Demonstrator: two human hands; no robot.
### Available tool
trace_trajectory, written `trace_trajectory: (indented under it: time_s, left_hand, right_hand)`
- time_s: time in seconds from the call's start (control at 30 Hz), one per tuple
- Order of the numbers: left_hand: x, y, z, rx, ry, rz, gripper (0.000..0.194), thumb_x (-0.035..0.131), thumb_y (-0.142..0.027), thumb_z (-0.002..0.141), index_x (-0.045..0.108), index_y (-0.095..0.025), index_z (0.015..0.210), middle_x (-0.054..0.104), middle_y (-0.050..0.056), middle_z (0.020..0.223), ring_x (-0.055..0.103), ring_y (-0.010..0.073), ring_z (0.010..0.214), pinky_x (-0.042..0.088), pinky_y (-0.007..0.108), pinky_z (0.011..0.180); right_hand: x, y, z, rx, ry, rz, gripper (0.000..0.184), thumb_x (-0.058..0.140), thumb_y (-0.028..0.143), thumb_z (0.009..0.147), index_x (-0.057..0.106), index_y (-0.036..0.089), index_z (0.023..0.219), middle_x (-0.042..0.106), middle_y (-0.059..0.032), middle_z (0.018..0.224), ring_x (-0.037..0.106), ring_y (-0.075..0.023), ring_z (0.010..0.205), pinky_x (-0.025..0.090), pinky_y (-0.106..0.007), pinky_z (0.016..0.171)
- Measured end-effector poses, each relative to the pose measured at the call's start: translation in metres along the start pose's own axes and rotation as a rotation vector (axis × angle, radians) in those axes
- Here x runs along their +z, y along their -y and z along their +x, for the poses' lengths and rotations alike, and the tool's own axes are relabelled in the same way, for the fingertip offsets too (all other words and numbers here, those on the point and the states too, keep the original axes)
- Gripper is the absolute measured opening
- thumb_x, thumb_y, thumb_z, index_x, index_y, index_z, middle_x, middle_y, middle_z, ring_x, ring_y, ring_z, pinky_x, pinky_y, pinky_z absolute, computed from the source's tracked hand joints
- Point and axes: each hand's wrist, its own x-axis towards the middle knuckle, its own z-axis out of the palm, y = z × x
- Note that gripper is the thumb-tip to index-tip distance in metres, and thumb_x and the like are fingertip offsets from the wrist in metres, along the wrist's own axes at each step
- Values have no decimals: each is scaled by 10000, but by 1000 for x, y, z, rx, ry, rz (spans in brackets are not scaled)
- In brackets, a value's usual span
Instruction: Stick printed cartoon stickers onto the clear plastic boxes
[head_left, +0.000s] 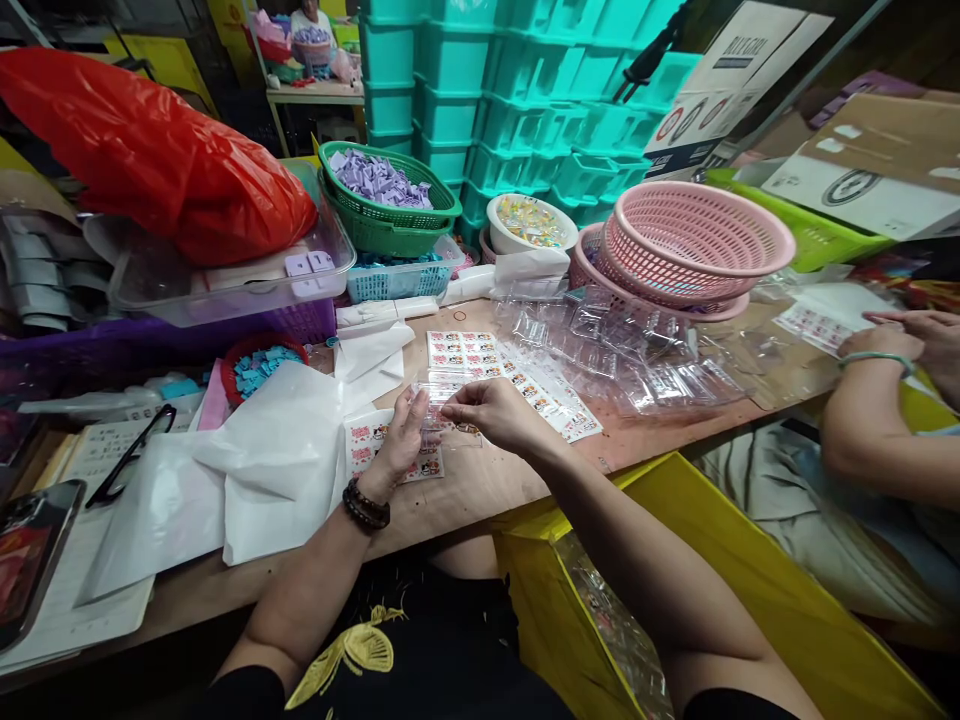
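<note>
My left hand, with a beaded bracelet at its wrist, is closed on a small clear plastic case. My right hand pinches at the case's right side; what lies between its fingertips is too small to make out. Under and beside my left hand lies a sheet of printed stickers. Behind the hands is another sticker sheet, and more sheets spread out to the right. A pile of clear plastic cases covers the table further right.
White backing paper lies left, near glasses and a phone. Pink baskets, a green basket and a red bag stand behind. A yellow bin is below right. At the right, a co-worker's hands work.
</note>
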Motion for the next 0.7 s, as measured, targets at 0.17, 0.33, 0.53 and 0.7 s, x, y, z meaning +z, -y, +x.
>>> trace_trajectory:
  time_s: [0.17,0.33,0.53,0.7]
  left_hand:
    - [0,0,0,2,10,-8,634,635,-597,873,502,-230,1373,590,90,1349,637,268,1089,588,287,640]
    - [-2,1,2,13,31,31,622,591,-607,896,485,-208,1362,585,105,1359,637,269,1098,585,286,639]
    - [-2,0,1,13,23,55,604,576,-607,901,483,-216,1351,562,105,1396,634,274,1129,577,278,652]
    - [0,-6,-3,-12,49,38,617,644,-552,869,465,-223,1359,580,106,1379,642,262,1119,576,292,697]
  right_hand:
    - [-1,1,0,12,-1,-2,414,803,537,632,671,144,626,564,18,561,445,-99,541,329,-273,553]
    - [-1,2,0,27,-11,-3,375,815,496,636,690,142,636,599,2,586,477,-106,559,341,-268,552]
    - [-1,1,1,29,-11,-15,354,807,475,645,697,139,641,601,-5,587,479,-107,562,338,-256,532]
    - [-1,2,0,24,-21,-36,244,744,372,698,703,136,650,611,-5,592,481,-104,562,340,-248,530]
